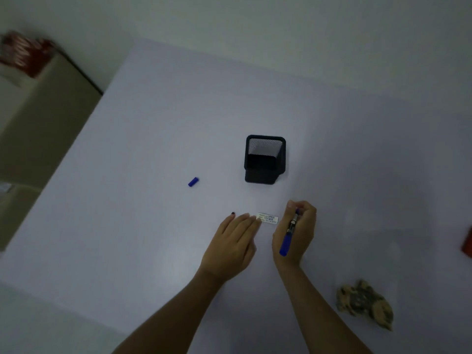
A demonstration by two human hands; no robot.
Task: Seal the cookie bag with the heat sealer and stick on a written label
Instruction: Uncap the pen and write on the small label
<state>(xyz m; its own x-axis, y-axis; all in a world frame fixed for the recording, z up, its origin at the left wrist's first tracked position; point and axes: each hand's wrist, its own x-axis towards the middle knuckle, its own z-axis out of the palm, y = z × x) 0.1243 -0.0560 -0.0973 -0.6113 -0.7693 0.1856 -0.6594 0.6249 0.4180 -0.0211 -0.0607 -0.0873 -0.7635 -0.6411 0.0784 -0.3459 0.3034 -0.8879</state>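
I see both hands at the small label on the table.

My left hand (233, 242) lies flat with straight fingers, the fingertips pressing the left end of the label (267, 218). My right hand (296, 229) is just beside the label and grips a blue pen (288, 236), fingers curled around it. The pen cap (193, 181) lies apart, left of a black mesh holder (264, 159). The cookie bag (365, 304) rests near my right forearm on the white table (153, 123).

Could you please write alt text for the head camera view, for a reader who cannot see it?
On a pale table, the left hand presses flat fingers on one end of a small written label while the right hand grips an uncapped blue pen beside it. Beyond stand a black mesh pen holder and the blue pen cap; the cookie bag lies near right.
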